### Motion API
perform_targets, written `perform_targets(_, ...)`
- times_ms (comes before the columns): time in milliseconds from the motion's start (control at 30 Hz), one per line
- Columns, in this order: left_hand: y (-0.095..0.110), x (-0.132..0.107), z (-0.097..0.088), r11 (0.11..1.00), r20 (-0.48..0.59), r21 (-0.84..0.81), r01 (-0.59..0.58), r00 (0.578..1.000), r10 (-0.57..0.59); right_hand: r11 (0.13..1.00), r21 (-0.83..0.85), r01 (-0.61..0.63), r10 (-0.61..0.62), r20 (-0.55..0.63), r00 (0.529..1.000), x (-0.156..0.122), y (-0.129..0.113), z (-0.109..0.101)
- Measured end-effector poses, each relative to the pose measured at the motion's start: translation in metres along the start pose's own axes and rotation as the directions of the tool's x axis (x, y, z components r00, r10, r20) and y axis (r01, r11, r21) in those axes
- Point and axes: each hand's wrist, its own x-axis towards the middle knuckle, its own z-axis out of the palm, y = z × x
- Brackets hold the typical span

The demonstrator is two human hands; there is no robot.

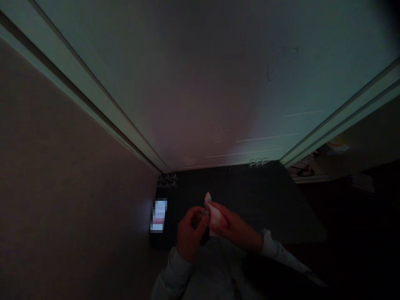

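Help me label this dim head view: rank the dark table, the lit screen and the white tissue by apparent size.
1. dark table
2. lit screen and white tissue, pinched in the right hand: these look alike, and the tissue is partly covered, so they are unranked.

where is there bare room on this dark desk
The dark desk looks bare on its right half, from the right hand to the right edge, and across the middle toward the wall. Crowded front left: left hand, white cloth, lit screen.
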Motion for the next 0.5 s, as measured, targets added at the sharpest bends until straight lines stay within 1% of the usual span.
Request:
perform_targets(167, -0.0063, 0.0017, 0.0022, 0.997, -0.036, -0.064, 0.045, 0.998, -0.047, 0.984, -0.163, 0.069, -0.072, -0.016, 0.997, 0.0007, 0.0032, -0.0015)
perform_targets(333, -0.0080, -0.0009, 0.0021, 0.999, -0.076, -0.037, 0.022, 0.997, -0.025, 0.948, -0.315, 0.050, -0.067, -0.045, 0.997, 0.0044, -0.0015, -0.0054)
perform_targets(400, -0.0068, -0.0024, 0.0027, 0.998, -0.072, 0.043, -0.042, 0.996, 0.045, 0.922, -0.386, 0.036, -0.074, -0.083, 0.994, 0.0052, -0.0013, -0.0059)
perform_targets(467, -0.0053, -0.0031, 0.0034, 0.972, -0.042, 0.165, -0.168, 0.983, 0.177, 0.915, -0.403, 0.026, -0.084, -0.127, 0.988, 0.0054, 0.0012, -0.0063)
perform_targets(500, -0.0047, -0.0030, 0.0036, 0.945, -0.016, 0.224, -0.238, 0.969, 0.248, 0.925, -0.379, 0.021, -0.085, -0.154, 0.984, 0.0055, 0.0029, -0.0069)
